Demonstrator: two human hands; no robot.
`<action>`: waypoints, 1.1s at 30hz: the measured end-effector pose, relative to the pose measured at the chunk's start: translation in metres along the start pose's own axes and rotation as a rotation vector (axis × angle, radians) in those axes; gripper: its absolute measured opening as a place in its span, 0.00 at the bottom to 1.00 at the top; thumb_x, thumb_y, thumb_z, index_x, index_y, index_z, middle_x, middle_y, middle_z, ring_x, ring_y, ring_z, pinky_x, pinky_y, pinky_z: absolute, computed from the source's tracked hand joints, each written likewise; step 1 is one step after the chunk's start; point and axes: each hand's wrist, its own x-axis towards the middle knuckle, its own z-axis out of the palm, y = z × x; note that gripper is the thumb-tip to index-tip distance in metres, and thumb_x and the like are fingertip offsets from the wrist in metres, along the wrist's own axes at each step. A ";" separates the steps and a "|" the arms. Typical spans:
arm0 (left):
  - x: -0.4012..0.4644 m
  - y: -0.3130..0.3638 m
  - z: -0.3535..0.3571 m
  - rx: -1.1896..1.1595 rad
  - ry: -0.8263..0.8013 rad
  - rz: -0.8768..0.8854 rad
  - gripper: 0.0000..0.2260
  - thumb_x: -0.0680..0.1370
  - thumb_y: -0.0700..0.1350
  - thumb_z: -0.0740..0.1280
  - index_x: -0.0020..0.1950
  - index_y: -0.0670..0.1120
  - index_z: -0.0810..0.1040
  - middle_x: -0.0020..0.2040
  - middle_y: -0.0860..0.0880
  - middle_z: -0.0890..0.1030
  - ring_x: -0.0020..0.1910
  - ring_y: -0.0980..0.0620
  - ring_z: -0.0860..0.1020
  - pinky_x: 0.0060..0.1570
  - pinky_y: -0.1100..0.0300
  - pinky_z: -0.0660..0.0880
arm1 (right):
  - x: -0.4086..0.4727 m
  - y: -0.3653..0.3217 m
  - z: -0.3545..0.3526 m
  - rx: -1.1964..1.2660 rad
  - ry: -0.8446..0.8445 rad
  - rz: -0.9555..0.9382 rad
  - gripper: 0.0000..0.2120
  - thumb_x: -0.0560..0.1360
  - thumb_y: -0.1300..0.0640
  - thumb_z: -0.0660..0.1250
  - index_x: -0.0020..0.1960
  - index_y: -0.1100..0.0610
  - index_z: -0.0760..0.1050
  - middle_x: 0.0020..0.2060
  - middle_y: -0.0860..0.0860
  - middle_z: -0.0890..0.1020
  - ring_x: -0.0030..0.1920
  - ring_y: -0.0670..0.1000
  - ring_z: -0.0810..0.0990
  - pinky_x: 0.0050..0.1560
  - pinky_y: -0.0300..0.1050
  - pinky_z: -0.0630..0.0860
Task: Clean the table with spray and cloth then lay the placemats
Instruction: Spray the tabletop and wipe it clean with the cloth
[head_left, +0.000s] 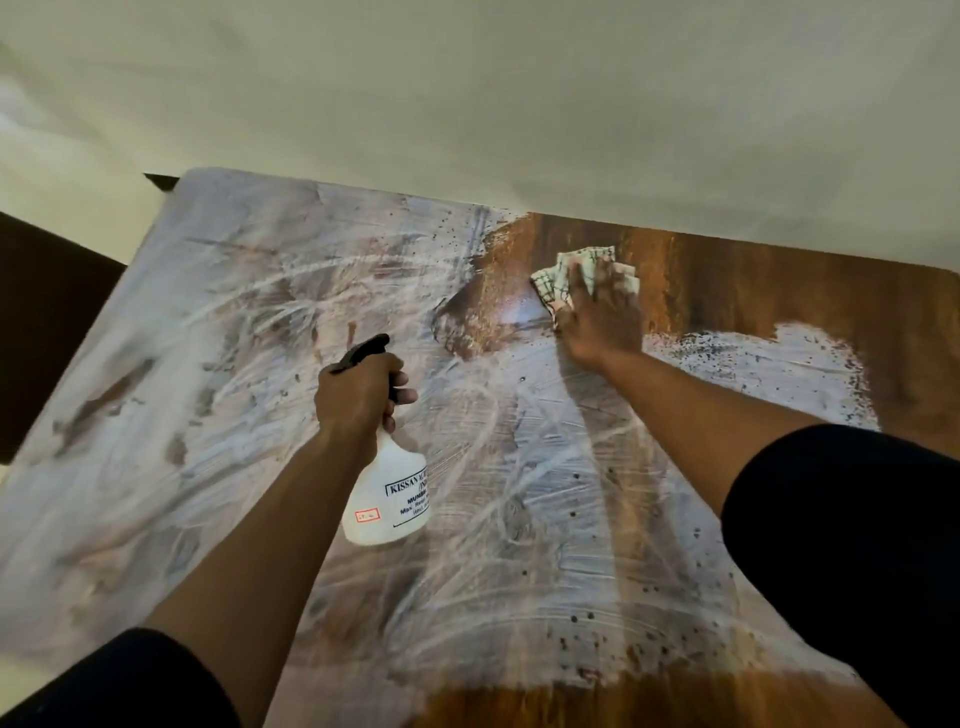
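The left hand (358, 392) has its fingers (402, 387) clenched around the neck of a white spray bottle (387, 493), just under the black trigger head (361, 353). The bottle hangs tilted below the fingers, its base toward the person, and its printed label (410, 493) is only partly readable. Whether the base touches the surface (208, 364) cannot be told.

The right hand (602, 317) lies flat on a checked cloth (574, 270), its fingers spread and pressing the cloth down against the surface; part of the cloth bunches out beyond the fingertips and to their left. The cloth sits near the far edge, well apart from the bottle.

Most of the surface around and behind both hands is smeared with whitish streaks and dotted with dark specks. Just beyond and to the right of the right fingers the wood shows bare and brown. Both arms end in dark sleeves (852, 545) at the near edge of view.
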 end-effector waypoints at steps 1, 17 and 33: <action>-0.001 -0.001 -0.004 -0.005 0.022 -0.008 0.12 0.79 0.40 0.70 0.53 0.58 0.83 0.36 0.48 0.84 0.32 0.50 0.83 0.24 0.61 0.67 | 0.001 -0.005 0.003 0.007 -0.006 0.020 0.32 0.86 0.42 0.48 0.83 0.45 0.35 0.82 0.56 0.35 0.82 0.60 0.37 0.82 0.58 0.40; 0.048 0.023 -0.017 -0.015 -0.061 0.011 0.16 0.79 0.40 0.69 0.61 0.59 0.82 0.35 0.49 0.82 0.29 0.53 0.82 0.22 0.62 0.67 | -0.014 -0.114 0.048 -0.102 -0.040 -0.426 0.33 0.86 0.40 0.51 0.83 0.41 0.37 0.83 0.52 0.36 0.83 0.57 0.39 0.80 0.58 0.40; 0.117 0.061 -0.055 0.058 -0.178 0.011 0.15 0.79 0.39 0.68 0.55 0.59 0.82 0.32 0.49 0.78 0.27 0.52 0.77 0.22 0.63 0.64 | 0.034 -0.179 0.043 0.007 0.027 -0.038 0.33 0.86 0.41 0.49 0.83 0.46 0.33 0.82 0.54 0.34 0.82 0.58 0.37 0.80 0.59 0.38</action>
